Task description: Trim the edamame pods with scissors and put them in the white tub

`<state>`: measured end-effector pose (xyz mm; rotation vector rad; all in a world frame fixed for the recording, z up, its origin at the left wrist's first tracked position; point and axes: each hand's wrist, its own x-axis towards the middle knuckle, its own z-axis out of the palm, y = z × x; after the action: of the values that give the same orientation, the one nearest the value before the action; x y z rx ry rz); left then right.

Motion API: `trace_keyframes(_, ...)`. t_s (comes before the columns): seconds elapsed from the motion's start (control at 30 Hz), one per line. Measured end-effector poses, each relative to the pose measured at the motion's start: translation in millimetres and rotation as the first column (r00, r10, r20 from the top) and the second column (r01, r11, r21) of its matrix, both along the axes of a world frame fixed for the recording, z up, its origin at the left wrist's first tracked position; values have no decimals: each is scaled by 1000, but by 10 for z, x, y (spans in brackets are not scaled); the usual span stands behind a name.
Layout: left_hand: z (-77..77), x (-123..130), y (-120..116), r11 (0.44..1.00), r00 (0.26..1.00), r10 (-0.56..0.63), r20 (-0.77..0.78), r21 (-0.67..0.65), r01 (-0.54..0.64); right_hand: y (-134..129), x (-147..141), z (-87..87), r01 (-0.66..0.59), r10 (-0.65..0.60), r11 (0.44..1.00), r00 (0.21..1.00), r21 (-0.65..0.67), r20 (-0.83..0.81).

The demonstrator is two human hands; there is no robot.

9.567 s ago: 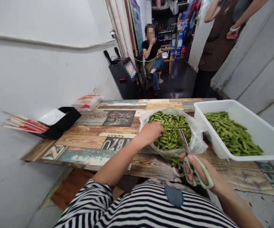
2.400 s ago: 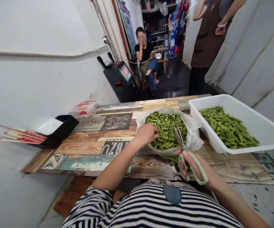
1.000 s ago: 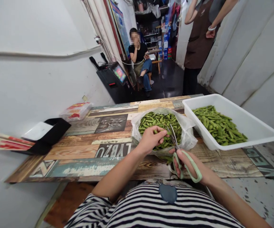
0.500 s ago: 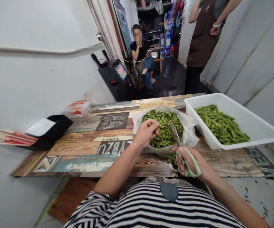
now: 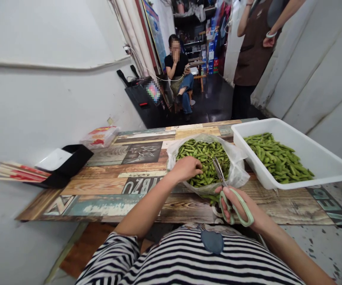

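A thin plastic bag (image 5: 238,166) full of green edamame pods (image 5: 209,148) stands with its mouth turned out on the table. My left hand (image 5: 187,168) is over the left side of the pods, its fingers curled down among them; whatever they pinch is hidden. In my right hand (image 5: 233,206) are scissors with pale green handles (image 5: 244,204). Their blades, slightly apart, point up and away over the pods. Just right of the bag, a white plastic tub (image 5: 322,168) holds more edamame pods (image 5: 278,158).
On the wood-patterned table (image 5: 99,204), a black holder (image 5: 80,156) with wrapped chopsticks (image 5: 19,173) stands at the left, near a plastic packet (image 5: 99,136). Beyond the table are a black machine (image 5: 145,101), a seated person (image 5: 178,67) and a standing person in a brown apron (image 5: 254,51).
My left hand has gone from a raised pinch above the pods down onto them, its fingers now turned downward. The scissor blades have parted slightly. The view has shifted a little.
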<state>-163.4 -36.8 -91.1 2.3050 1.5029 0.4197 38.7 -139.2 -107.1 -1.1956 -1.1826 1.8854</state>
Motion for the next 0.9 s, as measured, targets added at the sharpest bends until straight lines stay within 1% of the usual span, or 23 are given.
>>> trace_keyframes(0.07,23,19,13,998,998,-63,22,25,62,9,5,-15,-16,15,1000,999,14,48)
trace_keyframes(0.13,78,37,0,991,986,-131,101,50,127,11,14,-15,-27,23,999,995,37,93)
trace_keyframes(0.2,150,58,-35,978,959,-207,191,20,207,6,29,4,-52,44,996,992,67,122)
trace_keyframes(0.27,216,79,-77,966,940,-230,251,-54,251,-4,47,37,-75,62,993,989,95,134)
trace_keyframes(0.37,264,97,-122,943,934,-196,298,-203,263,-21,74,86,-94,78,989,988,116,136)
trace_keyframes(0.47,259,95,-137,899,917,-194,349,-310,309,-24,86,112,-105,88,985,988,135,126)
trace_keyframes(0.6,254,90,-143,876,909,-185,373,-357,324,0,77,126,-114,94,983,986,144,137)
trace_keyframes(0.77,251,95,-155,853,890,-156,428,-396,340,24,93,96,-127,93,979,974,161,206)
trace_keyframes(0.83,227,99,-155,831,874,-94,476,-446,332,28,102,54,-120,83,983,968,142,238)
trace_keyframes(0.9,196,109,-152,792,841,37,539,-529,305,29,101,9,-88,58,990,968,111,244)
